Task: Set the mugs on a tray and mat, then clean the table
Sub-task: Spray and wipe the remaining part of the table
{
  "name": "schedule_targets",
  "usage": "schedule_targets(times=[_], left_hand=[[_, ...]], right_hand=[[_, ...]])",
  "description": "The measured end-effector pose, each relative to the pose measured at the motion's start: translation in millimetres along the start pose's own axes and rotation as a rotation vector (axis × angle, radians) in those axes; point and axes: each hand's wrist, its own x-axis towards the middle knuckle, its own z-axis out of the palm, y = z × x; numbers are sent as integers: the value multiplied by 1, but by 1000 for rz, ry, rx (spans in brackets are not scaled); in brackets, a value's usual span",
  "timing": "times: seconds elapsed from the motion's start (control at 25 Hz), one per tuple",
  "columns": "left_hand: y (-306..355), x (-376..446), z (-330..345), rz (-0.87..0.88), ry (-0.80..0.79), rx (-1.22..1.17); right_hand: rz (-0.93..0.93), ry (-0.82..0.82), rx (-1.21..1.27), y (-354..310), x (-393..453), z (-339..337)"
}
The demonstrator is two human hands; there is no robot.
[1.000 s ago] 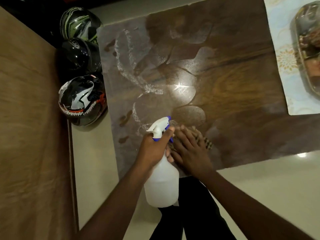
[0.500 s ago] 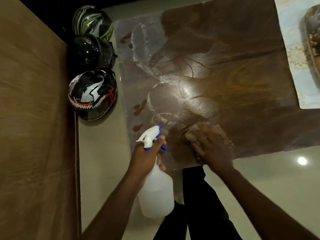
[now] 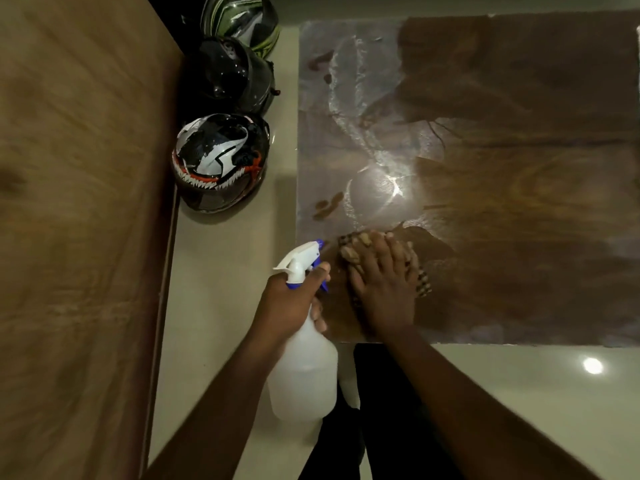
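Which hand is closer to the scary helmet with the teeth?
Left. The left hand, holding the spray bottle, is below-right of the helmet. The right hand presses the cloth, farther right.

Dim, warm indoor light from overhead; bright glare on the wet worktop (image 3: 485,188) and a lamp reflection on the floor (image 3: 593,365). Soft, slightly motion-blurred throughout, with wide-angle bending at the edges and deep shadow around the helmets (image 3: 221,161)

Glossy dark wood-grain table (image 3: 519,188), streaked with wet foam on its left part, a checked cloth (image 3: 420,278) flat near its front edge.
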Motion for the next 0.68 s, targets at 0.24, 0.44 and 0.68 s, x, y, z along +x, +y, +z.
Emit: schedule_targets(times=[0.24, 0.44, 0.68], left_hand=[[16, 8, -14, -52, 23, 14], [39, 30, -21, -1, 59, 34], [66, 47, -17, -9, 38, 42]], right_hand=[[-496, -82, -3, 2, -20, 10], [115, 73, 76, -40, 52, 15], [-174, 11, 13, 22, 45, 0]])
